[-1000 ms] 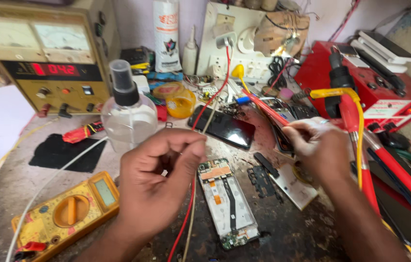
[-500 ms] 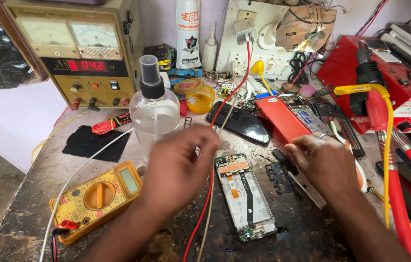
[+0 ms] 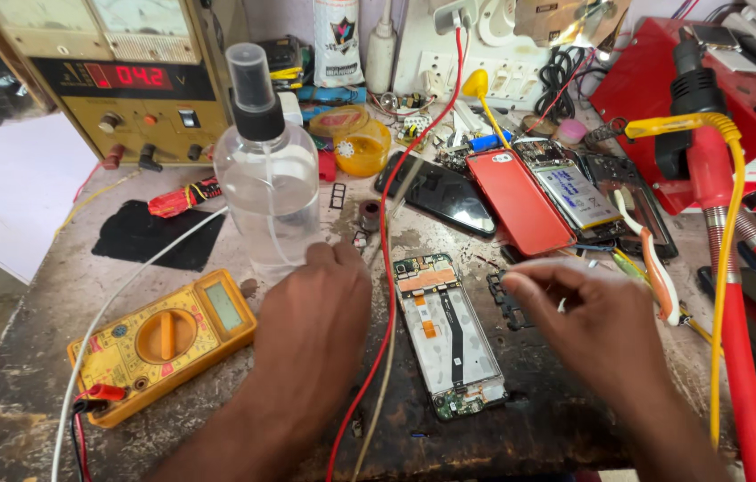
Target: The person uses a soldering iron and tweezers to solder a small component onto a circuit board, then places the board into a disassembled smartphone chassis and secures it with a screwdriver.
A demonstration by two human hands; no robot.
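Observation:
An opened phone frame point(image 3: 446, 332) lies flat on the bench, its board and flex cable showing. My left hand point(image 3: 313, 323) rests just left of it with its back to the camera. Its fingers curl down by the base of the clear spray bottle point(image 3: 267, 174) and next to a red wire point(image 3: 386, 268); what they hold is hidden. My right hand point(image 3: 594, 314) hovers just right of the frame, blurred, with its fingertips pinched together above a small black part point(image 3: 507, 302). Nothing is clearly visible between them.
A yellow multimeter point(image 3: 164, 339) sits at the left front and a bench power supply point(image 3: 119, 76) at the back left. A red phone back cover point(image 3: 520, 203), a black phone point(image 3: 436, 192), a red-handled tool point(image 3: 736, 321) with a yellow cable and a red case point(image 3: 735, 85) crowd the right.
My left hand has dropped from mid-air to the bench beside the bottle. My right hand has moved left towards the phone frame. The view has come closer to the bench.

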